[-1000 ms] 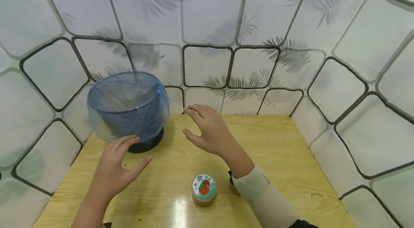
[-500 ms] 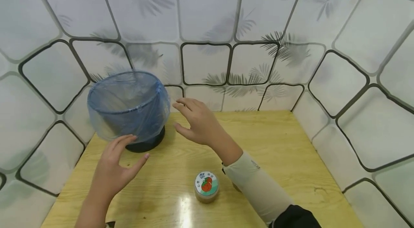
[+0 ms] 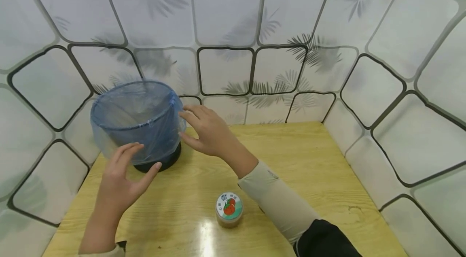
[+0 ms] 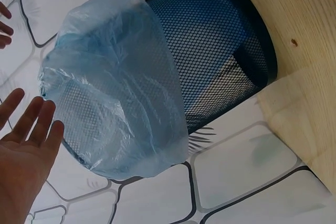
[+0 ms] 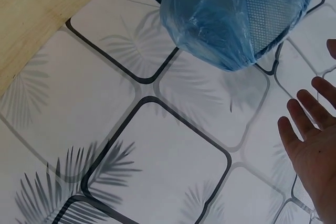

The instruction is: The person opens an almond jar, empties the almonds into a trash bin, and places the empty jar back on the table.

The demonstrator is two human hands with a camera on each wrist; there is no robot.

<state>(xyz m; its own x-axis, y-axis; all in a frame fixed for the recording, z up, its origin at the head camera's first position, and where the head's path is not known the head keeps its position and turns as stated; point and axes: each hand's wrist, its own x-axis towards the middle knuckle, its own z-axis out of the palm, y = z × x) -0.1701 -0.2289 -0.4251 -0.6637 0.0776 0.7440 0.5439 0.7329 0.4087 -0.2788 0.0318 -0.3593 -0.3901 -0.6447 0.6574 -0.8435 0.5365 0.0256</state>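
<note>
A dark mesh wastebasket (image 4: 210,51) stands at the back left of the table, upright in the head view. A thin blue plastic bag (image 3: 154,141) lines it and hangs folded over its rim. My left hand (image 3: 118,182) is raised in front of the wastebasket, fingers and thumb spread, with nothing in it. On the other side, my right hand (image 3: 207,129) reaches in from the right, and its fingertips overlap the edge of the bag in the head view. Both wrist views show the palms bare and the fingers extended close to the bag's rim.
A small round tub (image 3: 229,210) with a tomato picture on its lid stands near the front middle of the wooden table (image 3: 291,160). Patterned white walls (image 3: 225,71) close in the back and both sides. My right sleeve (image 3: 276,196) crosses over the table.
My right hand has moved left, up to the side of the lined wastebasket. My left hand keeps nearly the same pose and has shifted slightly left and up in view. The tub stays put.
</note>
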